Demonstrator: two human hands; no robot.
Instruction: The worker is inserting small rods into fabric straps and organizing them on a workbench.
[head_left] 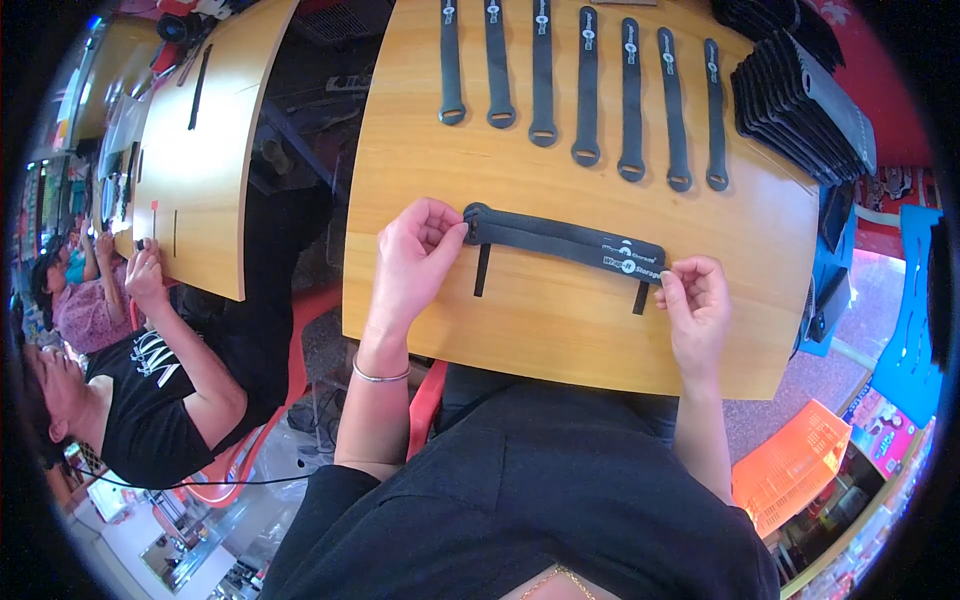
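Note:
Two black hook-and-loop straps [550,237] lie one over the other, nearly lined up, across the wooden table in front of me. Each has pale print near the right end. My left hand [415,255] pinches their rounded, slotted left end between thumb and fingers. At the square right end, my right hand [697,310] pinches the corner with thumb and forefinger. Two short black strips, a left one [482,270] and a right one [641,297], stick out from under the straps toward me. Beyond, several similar straps [541,80] lie side by side in a row, slotted ends toward me.
A thick stack of black straps or sheets [805,108] sits at the table's [400,170] far right corner. To the left, across a gap, a co-worker [150,410] sits at another wooden table [225,140]. An orange basket [795,465] and blue plastic furniture [905,300] stand at right.

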